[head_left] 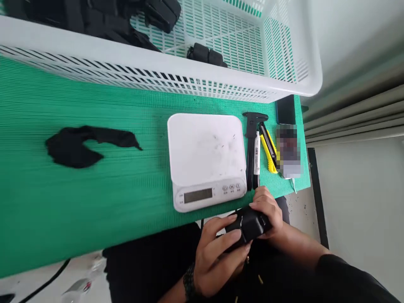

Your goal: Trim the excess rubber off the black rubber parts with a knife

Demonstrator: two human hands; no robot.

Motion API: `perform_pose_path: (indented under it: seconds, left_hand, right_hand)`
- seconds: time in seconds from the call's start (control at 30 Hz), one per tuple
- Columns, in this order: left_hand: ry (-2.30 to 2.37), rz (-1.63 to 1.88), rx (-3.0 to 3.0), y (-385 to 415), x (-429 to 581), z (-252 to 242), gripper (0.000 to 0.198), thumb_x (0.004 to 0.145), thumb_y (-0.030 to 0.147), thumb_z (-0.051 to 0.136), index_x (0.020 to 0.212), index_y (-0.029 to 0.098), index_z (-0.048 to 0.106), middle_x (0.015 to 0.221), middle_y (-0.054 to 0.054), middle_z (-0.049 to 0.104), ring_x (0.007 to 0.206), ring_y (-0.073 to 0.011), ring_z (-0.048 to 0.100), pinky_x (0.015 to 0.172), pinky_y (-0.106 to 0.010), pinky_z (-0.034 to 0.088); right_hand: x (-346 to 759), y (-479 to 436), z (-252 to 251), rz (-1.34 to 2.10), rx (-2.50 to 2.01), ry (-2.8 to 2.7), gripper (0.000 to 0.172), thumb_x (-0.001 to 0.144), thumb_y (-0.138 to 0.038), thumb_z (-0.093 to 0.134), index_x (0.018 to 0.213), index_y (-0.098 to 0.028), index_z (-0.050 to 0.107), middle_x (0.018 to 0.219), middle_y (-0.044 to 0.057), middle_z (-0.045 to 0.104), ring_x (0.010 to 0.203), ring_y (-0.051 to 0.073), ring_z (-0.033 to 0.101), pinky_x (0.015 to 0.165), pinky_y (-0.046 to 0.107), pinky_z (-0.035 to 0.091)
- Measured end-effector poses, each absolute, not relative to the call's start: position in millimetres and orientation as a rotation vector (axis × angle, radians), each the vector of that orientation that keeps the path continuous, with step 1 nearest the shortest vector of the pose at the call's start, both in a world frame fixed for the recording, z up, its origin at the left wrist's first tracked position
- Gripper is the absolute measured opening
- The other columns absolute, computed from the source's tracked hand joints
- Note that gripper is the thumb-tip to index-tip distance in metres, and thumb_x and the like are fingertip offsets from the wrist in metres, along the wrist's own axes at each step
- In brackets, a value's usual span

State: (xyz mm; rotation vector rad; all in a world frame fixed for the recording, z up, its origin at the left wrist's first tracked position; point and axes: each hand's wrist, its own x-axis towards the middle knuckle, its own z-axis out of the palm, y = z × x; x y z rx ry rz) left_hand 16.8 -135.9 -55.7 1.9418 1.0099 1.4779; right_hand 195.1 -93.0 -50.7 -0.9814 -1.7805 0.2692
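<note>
Gripping the black object point(255, 225) from both sides, my left fingers point(222, 243) and right fingers point(264, 206) hold it by the near edge of the counter point(132, 193), near the white scale point(206, 151). I judge this a handling step; the next move seems to call for steady two-handed control.

The head camera looks forward and down, close over the tabletop point(132, 189).

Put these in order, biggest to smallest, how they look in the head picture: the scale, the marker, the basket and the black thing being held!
1. Basket, running out of view
2. Scale
3. Black thing, partly covered
4. Marker
</note>
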Motion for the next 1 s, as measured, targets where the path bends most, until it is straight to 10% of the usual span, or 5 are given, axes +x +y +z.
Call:
perform_pose_path:
  seconds: [0.33, 0.6, 1.0]
  left_hand:
    - [1.087, 1.915, 1.944, -101, 46, -27, 0.015, 0.1, 0.031, 0.063, 0.112, 0.024, 0.057, 0.121, -0.009, 0.061, 0.115, -0.0271, 0.074, 0.092, -0.048, 0.07]
    - [1.057, 1.929, 1.786, -31, 54, 24, 0.05, 0.105, 0.05, 0.056, 0.146, 0.028, 0.04, 0.145, -0.015, 0.053, 0.141, -0.0279, 0.058, 0.118, -0.052, 0.055]
    - [0.994, 1.741, 1.804, -38, 22, -16, 0.063, 0.1, 0.041, 0.072, 0.152, 0.026, 0.04, 0.14, -0.018, 0.063, 0.131, -0.0294, 0.07, 0.103, -0.044, 0.067]
  right_hand:
    - [162, -100, -20, 0.33, -1.127, -1.474, 0.029, 0.096, -0.02, 0.051, 0.122, -0.025, 0.063, 0.089, 0.004, 0.069, 0.076, 0.021, 0.068, 0.067, 0.036, 0.058]
    - [152, -29, 22, 0.414, -1.008, -1.266, 0.028, 0.096, -0.019, 0.053, 0.121, -0.026, 0.064, 0.11, 0.007, 0.074, 0.102, 0.023, 0.073, 0.09, 0.044, 0.064]
    - [164, -45, -1, 0.663, -0.953, -1.445, 0.04, 0.102, -0.023, 0.059, 0.141, -0.028, 0.057, 0.13, 0.01, 0.073, 0.113, 0.024, 0.074, 0.094, 0.044, 0.067]
